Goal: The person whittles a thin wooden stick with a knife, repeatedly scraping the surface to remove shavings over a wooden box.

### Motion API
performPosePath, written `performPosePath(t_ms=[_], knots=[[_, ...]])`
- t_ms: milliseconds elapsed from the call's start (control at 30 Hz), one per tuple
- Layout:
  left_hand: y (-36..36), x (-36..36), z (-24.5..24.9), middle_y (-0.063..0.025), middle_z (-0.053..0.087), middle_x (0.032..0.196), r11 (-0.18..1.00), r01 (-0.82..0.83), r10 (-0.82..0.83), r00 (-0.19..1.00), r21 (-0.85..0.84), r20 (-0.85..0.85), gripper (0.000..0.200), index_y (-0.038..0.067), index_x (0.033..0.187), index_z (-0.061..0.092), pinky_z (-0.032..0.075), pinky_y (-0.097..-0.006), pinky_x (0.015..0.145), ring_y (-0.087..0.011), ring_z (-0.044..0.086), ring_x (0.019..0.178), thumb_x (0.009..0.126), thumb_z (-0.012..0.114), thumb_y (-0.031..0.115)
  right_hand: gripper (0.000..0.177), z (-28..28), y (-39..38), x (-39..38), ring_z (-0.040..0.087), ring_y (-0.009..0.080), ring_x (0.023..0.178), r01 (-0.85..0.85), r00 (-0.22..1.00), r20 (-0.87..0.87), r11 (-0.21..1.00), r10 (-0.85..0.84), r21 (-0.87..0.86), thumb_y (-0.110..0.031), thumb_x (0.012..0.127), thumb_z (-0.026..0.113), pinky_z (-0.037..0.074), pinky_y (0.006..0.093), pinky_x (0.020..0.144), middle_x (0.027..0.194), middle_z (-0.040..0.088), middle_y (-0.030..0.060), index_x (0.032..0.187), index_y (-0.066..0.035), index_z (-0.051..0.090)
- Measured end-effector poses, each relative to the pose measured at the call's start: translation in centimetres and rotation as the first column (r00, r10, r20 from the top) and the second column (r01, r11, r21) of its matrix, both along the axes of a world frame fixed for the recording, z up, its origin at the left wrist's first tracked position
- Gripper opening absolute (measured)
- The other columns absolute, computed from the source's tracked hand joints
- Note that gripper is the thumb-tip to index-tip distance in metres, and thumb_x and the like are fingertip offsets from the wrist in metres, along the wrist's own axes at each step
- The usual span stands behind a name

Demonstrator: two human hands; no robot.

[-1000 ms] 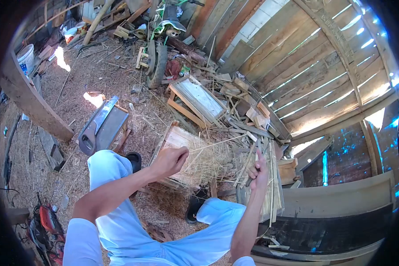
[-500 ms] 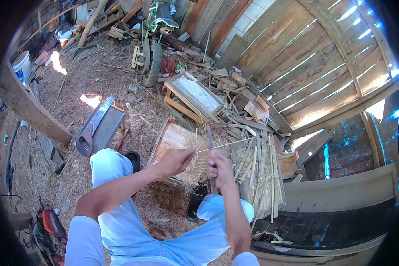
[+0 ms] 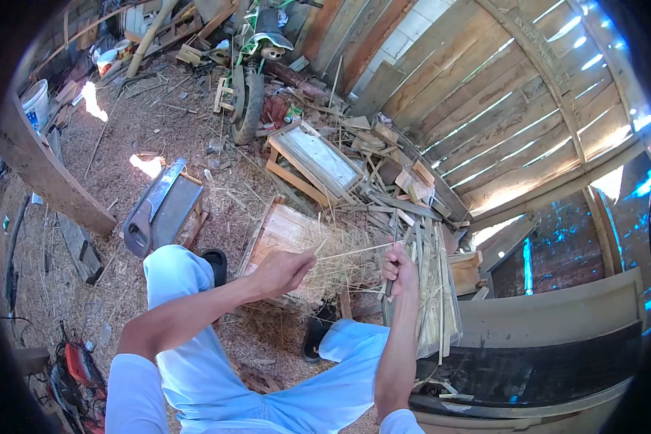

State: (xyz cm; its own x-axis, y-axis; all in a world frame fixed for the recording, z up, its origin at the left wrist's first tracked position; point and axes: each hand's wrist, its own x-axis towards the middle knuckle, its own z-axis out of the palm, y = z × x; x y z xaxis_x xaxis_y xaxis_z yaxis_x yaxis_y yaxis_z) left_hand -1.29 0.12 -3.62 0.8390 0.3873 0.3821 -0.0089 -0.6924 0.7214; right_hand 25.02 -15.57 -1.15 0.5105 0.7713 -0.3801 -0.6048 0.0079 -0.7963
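My left hand point(image 3: 286, 273) is closed on one end of a thin pale wood strip point(image 3: 351, 252), above a wooden box covered in shavings. The strip runs rightward to my right hand point(image 3: 401, 269), which is wrapped round a long, narrow, dark knife-like tool point(image 3: 389, 291) held roughly upright. The strip's far end meets the tool near my right fingers. Fine curled shavings point(image 3: 340, 275) lie below and between my hands.
A handsaw point(image 3: 155, 206) rests on a small bench point(image 3: 181, 210) at the left. A wooden frame point(image 3: 315, 160) lies ahead, with scrap wood point(image 3: 412, 181) beside it. Bundled strips point(image 3: 437, 289) are at the right. A motorbike wheel point(image 3: 249, 108) stands beyond.
My right hand and the tool have moved right, away from my left hand, exposing more of the strip between them. My left hand has shifted only slightly.
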Motion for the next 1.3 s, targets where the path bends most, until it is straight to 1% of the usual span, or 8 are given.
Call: performPosePath(t_ms=[167, 267, 333, 433, 567, 933, 1067, 1300], knots=[[0.1, -0.5, 0.0, -0.0174, 0.057, 0.062, 0.999, -0.032, 0.032, 0.999, 0.005, -0.03, 0.012, 0.006, 0.089, 0.056, 0.043, -0.047, 0.054, -0.0377, 0.057, 0.06, 0.089, 0.052, 0.018, 0.028, -0.6, -0.3, 1.4, 0.031, 0.0013, 0.044, 0.034, 0.999, 0.025, 0.998, -0.033, -0.056, -0.02, 0.094, 0.047, 0.026, 0.0154, 0.034, 0.067, 0.042, -0.0051, 0.12, -0.01, 0.047], [0.8, -1.8, 0.3, -0.0175, 0.057, 0.063, 0.997, -0.079, 0.079, 0.996, -0.006, -0.03, 0.011, 0.006, 0.09, 0.055, 0.043, -0.0473, 0.055, -0.0378, 0.057, 0.061, 0.088, 0.052, 0.017, 0.031, -2.7, -2.1, 4.7, 0.031, 0.0011, 0.044, 0.252, 0.967, 0.014, 0.965, -0.254, 0.08, -0.019, 0.093, 0.048, 0.025, 0.015, 0.034, 0.067, 0.042, -0.0054, 0.123, -0.011, 0.046], [1.5, -2.0, 0.4, -0.0176, 0.058, 0.064, 0.994, -0.113, 0.112, 0.993, -0.009, -0.033, 0.011, 0.006, 0.091, 0.055, 0.044, -0.0474, 0.055, -0.0378, 0.058, 0.061, 0.088, 0.052, 0.017, 0.036, -0.2, -2.3, 3.2, 0.03, 0.0008, 0.043, 0.229, 0.956, 0.181, 0.973, -0.231, 0.031, -0.018, 0.091, 0.049, 0.024, 0.0145, 0.034, 0.066, 0.042, -0.0055, 0.127, -0.012, 0.045], [1.7, -0.6, -0.5, -0.0178, 0.059, 0.066, 0.985, -0.163, 0.168, 0.981, 0.053, -0.095, 0.011, 0.006, 0.093, 0.055, 0.044, -0.0472, 0.056, -0.0375, 0.059, 0.063, 0.088, 0.052, 0.016, 0.042, 0.7, -0.2, -3.0, 0.029, 0.0016, 0.041, -0.019, 0.979, 0.196, 0.982, 0.057, -0.189, -0.027, 0.092, 0.052, 0.023, 0.0163, 0.035, 0.064, 0.042, -0.0049, 0.13, -0.011, 0.042], [0.7, 0.7, -0.2, -0.0193, 0.06, 0.067, 0.992, -0.097, 0.102, 0.994, 0.083, -0.046, 0.012, 0.006, 0.096, 0.052, 0.045, -0.0472, 0.052, -0.039, 0.058, 0.06, 0.088, 0.049, 0.015, 0.019, 0.6, 3.1, -11.4, 0.032, 0.0017, 0.044, -0.317, 0.947, -0.01, 0.932, 0.321, -0.175, -0.03, 0.093, 0.052, 0.024, 0.0152, 0.036, 0.069, 0.046, -0.0036, 0.105, -0.015, 0.051], [0.3, 1.0, 0.0, -0.0134, 0.061, 0.078, 0.956, 0.006, 0.042, 0.987, 0.294, -0.158, 0.02, 0.007, 0.099, 0.047, 0.048, -0.042, 0.049, -0.0319, 0.062, 0.063, 0.08, 0.053, 0.008, 0.025, 0.0, 3.1, -9.4, 0.031, 0.0011, 0.045, -0.394, 0.912, -0.166, 0.915, 0.376, -0.089, -0.024, 0.093, 0.052, 0.024, 0.0144, 0.036, 0.069, 0.043, -0.005, 0.116, -0.013, 0.051], [0.3, 0.5, -0.4, -0.0113, 0.059, 0.067, 0.96, -0.044, 0.06, 0.997, 0.276, -0.049, 0.007, 0.008, 0.086, 0.052, 0.045, -0.041, 0.051, -0.0302, 0.06, 0.059, 0.081, 0.055, 0.01, 0.027, -0.6, 1.2, -5.1, 0.031, 0.0015, 0.044, -0.179, 0.98, -0.114, 0.97, 0.161, -0.167, -0.022, 0.093, 0.052, 0.024, 0.0149, 0.035, 0.069, 0.043, -0.0049, 0.118, -0.013, 0.05], [0.4, -0.4, 0.9, -0.0118, 0.058, 0.066, 0.965, -0.025, 0.041, 0.997, 0.259, -0.059, 0.004, 0.008, 0.087, 0.052, 0.045, -0.0423, 0.05, -0.0324, 0.059, 0.058, 0.083, 0.053, 0.009, 0.027, -1.2, -1.2, 1.4, 0.032, 0.0029, 0.044, -0.04, 0.969, -0.243, 0.999, 0.042, 0.015, -0.016, 0.092, 0.05, 0.026, 0.0168, 0.036, 0.069, 0.044, -0.0044, 0.119, -0.012, 0.049]])
